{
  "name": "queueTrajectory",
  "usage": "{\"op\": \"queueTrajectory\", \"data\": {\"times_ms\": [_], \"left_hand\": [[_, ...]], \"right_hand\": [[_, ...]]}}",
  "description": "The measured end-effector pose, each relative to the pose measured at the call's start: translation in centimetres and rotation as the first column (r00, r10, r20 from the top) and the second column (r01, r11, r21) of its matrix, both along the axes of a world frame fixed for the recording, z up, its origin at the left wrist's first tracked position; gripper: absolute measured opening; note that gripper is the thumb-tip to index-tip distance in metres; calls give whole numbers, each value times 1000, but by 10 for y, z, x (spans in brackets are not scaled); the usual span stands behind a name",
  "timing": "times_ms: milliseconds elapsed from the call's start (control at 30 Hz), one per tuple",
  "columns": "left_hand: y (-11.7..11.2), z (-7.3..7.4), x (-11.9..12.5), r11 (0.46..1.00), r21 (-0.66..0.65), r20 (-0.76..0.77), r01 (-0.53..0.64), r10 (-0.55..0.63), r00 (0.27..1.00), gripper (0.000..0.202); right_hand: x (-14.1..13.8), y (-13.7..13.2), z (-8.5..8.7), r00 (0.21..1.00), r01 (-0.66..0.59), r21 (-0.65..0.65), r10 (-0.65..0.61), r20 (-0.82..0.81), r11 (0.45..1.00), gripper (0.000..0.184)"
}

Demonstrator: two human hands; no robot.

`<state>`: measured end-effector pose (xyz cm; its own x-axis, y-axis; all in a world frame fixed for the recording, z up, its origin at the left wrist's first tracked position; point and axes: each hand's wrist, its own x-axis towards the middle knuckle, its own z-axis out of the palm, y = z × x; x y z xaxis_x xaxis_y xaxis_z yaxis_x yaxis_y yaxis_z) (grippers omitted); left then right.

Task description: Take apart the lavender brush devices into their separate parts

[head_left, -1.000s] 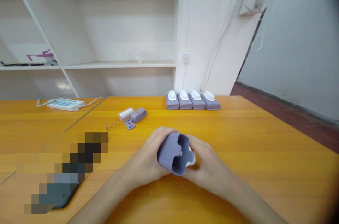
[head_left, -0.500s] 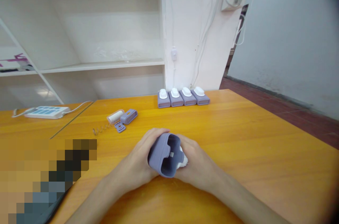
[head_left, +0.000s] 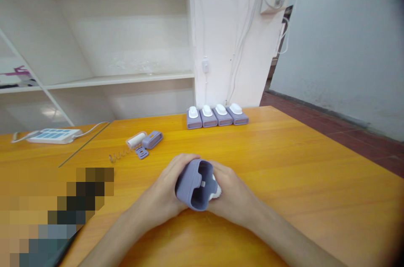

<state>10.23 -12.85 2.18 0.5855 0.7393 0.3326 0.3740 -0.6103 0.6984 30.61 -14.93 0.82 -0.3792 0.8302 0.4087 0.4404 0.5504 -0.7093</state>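
From my remote post, I hold a purple housing [head_left: 187, 183] above the bench [head_left: 299, 174], left hand [head_left: 169, 187] wrapped around it, open end facing me; my right hand [head_left: 232, 193] now closes tighter on the white piece [head_left: 216, 191] at its side, apparently firming the grip.

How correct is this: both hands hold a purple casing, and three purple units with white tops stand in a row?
The count is wrong: the head view shows four units in a row, not three. The left hand and right hand do hold the casing.
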Motion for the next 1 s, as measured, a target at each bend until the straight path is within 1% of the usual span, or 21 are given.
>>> {"op": "queueTrajectory", "data": {"times_ms": [233, 400, 533, 633, 767, 1000], "left_hand": [[-1, 3, -3, 999, 36, -7, 4, -3, 1000, 61], [1, 2, -6, 999, 51, -14, 15, -15, 1000, 64], [1, 1, -5, 999, 43, -14, 13, -12, 1000, 66], [0, 2, -4, 999, 38, -9, 8, -8, 1000, 64], [-2, 4, -4, 999, 31, 2, 19, -19, 1000, 62], [-2, 4, -3, 999, 23, 6, 23, -23, 1000, 63]], "right_hand": [[-1, 0, -1, 1000, -10, -11, 10, 18, 1000, 22], [3, 1, 3, 997, -59, 3, 59, 53, 998, 21], [9, 4, 2, 987, -114, 39, 109, 118, 993, 24], [12, 5, 0, 982, -117, 73, 104, 159, 990, 26], [13, 6, -3, 983, -124, 97, 109, 148, 988, 25], [16, 9, -3, 981, -172, 62, 165, 97, 983, 22]]}}
